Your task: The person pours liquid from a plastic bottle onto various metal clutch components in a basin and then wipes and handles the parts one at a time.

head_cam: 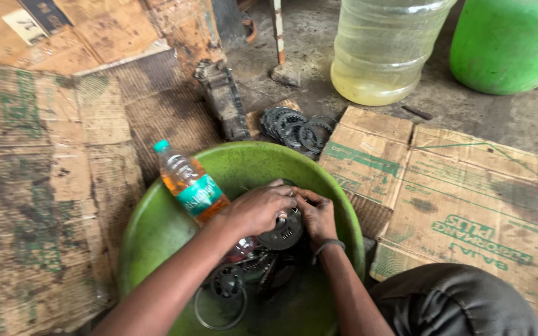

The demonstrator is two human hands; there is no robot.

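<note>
Flattened cardboard [468, 186] covers most of a stained concrete floor [518, 118], with a green drum [509, 40] and a big clear jug [384, 46] of yellowish liquid standing at the far edge. Nearer, a wide green basin [157, 230] sits between the sheets, and a person's knee [456, 302] shows at the bottom right. Beyond the basin's rim lie a grimy metal block [224, 99] and a heap of toothed rings [297, 127]. A small plastic bottle [191, 183] of orange liquid leans tilted against the basin's left wall, touching the left forearm. Both hands meet over the middle of the basin: the left hand [258, 208] is curled down over a dark gear wheel [281, 235], gripping its upper edge, and the right hand [317, 214] (a thin band on its wrist) is closed on the same wheel from the other side. Below it, loose dark parts [256, 264] and a thin wire ring [220, 308] lie in the basin's bottom. Everything looks oily, so I judge the wheel could slip from the fingers and drop onto the parts beneath, or its teeth could nick a fingertip. A nudge from the left forearm could also topple the leaning bottle into the basin.
</note>
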